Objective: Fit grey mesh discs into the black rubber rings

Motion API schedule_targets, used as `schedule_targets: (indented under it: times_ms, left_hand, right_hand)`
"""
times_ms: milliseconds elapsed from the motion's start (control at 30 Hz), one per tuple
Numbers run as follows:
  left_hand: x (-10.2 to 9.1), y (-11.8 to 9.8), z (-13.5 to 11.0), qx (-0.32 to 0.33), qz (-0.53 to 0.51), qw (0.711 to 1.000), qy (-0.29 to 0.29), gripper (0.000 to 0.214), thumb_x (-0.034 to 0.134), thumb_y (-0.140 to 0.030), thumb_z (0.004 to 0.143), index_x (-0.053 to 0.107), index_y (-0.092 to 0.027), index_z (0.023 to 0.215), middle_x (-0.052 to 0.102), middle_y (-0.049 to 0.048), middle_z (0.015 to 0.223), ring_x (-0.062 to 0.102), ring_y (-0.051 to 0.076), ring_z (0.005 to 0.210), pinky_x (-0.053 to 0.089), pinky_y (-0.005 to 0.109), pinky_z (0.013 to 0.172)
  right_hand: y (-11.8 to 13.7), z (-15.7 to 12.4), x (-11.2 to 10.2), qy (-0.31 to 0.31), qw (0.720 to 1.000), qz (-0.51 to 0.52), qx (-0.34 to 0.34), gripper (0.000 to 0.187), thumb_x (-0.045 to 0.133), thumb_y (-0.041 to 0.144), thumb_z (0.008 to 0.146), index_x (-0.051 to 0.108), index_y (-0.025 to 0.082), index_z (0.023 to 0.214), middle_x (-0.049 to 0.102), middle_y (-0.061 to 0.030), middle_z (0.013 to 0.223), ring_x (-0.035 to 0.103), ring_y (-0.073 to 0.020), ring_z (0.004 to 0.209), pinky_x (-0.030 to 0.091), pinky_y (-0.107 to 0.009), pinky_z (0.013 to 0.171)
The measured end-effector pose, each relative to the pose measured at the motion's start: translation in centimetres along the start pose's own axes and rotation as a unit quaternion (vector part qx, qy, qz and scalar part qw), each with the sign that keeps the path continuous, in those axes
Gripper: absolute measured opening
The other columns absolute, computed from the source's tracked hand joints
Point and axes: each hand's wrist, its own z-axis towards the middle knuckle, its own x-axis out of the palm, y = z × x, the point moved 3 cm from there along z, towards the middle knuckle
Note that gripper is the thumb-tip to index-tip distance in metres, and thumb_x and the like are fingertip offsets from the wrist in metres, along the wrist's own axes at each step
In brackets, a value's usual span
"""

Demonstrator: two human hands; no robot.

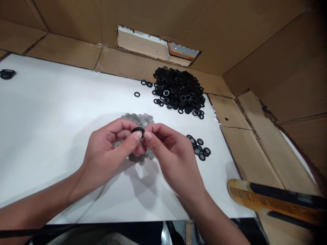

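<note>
Between my two hands, above the middle of the white table, is a black rubber ring [137, 130]. My left hand [109, 144] pinches it between thumb and index finger. From the other side my right hand [168, 146] has its thumb and index finger closed at the ring's right edge; what lies between those fingertips is hidden. Below and behind my fingers spreads a pile of small grey discs [140, 119], partly covered by the hands. Right of my right hand lie several black rings with grey discs inside [200, 149].
A large heap of black rings [178, 90] stands at the back, with a loose ring [137, 94] to its left. More black rings [7, 74] lie at the far left. Cardboard walls [281, 64] enclose the white tabletop [46, 119]. A yellow and black object [268, 200] juts in from the right.
</note>
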Motion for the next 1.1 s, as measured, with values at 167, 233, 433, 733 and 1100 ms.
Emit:
schedule_targets:
  times_ms: [167, 233, 433, 733, 1100]
  left_hand:
    - [-0.02, -0.25, -0.04, 0.031, -0.046, 0.998, 0.034, 0.015, 0.064, -0.019, 0.099, 0.077, -0.025, 0.094, 0.079, -0.0024, 0.071, 0.074, 0.016, 0.065, 0.062, 0.027, 0.065]
    - [-0.06, -0.33, -0.10, 0.032, -0.039, 0.998, 0.032, 0.012, 0.068, -0.020, 0.098, 0.078, -0.025, 0.093, 0.079, -0.0026, 0.070, 0.074, 0.016, 0.064, 0.063, 0.027, 0.064]
    - [-0.09, -0.57, -0.23, 0.033, -0.022, 0.999, 0.019, 0.005, 0.075, -0.026, 0.094, 0.078, -0.025, 0.090, 0.078, -0.0041, 0.069, 0.072, 0.014, 0.061, 0.063, 0.025, 0.063]
    - [-0.30, -0.11, 0.00, 0.042, -0.011, 0.999, -0.003, 0.007, 0.074, -0.023, 0.096, 0.079, -0.027, 0.094, 0.077, -0.0073, 0.068, 0.071, 0.009, 0.061, 0.061, 0.016, 0.064]
    - [-0.29, -0.15, 0.29, -0.010, 0.066, 0.997, -0.037, 0.008, 0.076, -0.023, 0.090, 0.076, -0.021, 0.082, 0.068, -0.0070, 0.054, 0.062, 0.007, 0.051, 0.054, 0.014, 0.055]
  right_hand:
    - [-0.49, 0.61, -0.74, 0.059, 0.995, 0.080, 0.032, 0.021, 0.071, 0.035, 0.098, 0.068, 0.021, 0.082, 0.065, 0.0009, 0.070, 0.058, -0.0146, 0.067, 0.050, -0.028, 0.066]
    - [-0.71, 0.70, -1.00, 0.072, 0.992, 0.086, 0.050, 0.023, 0.074, 0.039, 0.095, 0.067, 0.022, 0.081, 0.064, 0.0001, 0.072, 0.057, -0.0159, 0.068, 0.050, -0.030, 0.066]
    - [-0.96, 0.72, -0.93, 0.083, 0.986, 0.118, 0.082, 0.021, 0.075, 0.037, 0.094, 0.070, 0.020, 0.083, 0.063, -0.0003, 0.073, 0.055, -0.0153, 0.068, 0.044, -0.029, 0.065]
    - [-0.70, 0.54, -0.90, 0.021, 0.997, 0.058, 0.038, 0.019, 0.074, 0.033, 0.095, 0.069, 0.018, 0.085, 0.063, 0.0012, 0.073, 0.055, -0.0125, 0.068, 0.046, -0.025, 0.064]
    - [-0.11, -0.07, -0.40, -0.034, 0.991, -0.089, -0.091, 0.008, 0.068, 0.022, 0.099, 0.067, 0.020, 0.091, 0.072, 0.0036, 0.078, 0.068, -0.0095, 0.074, 0.052, -0.018, 0.064]
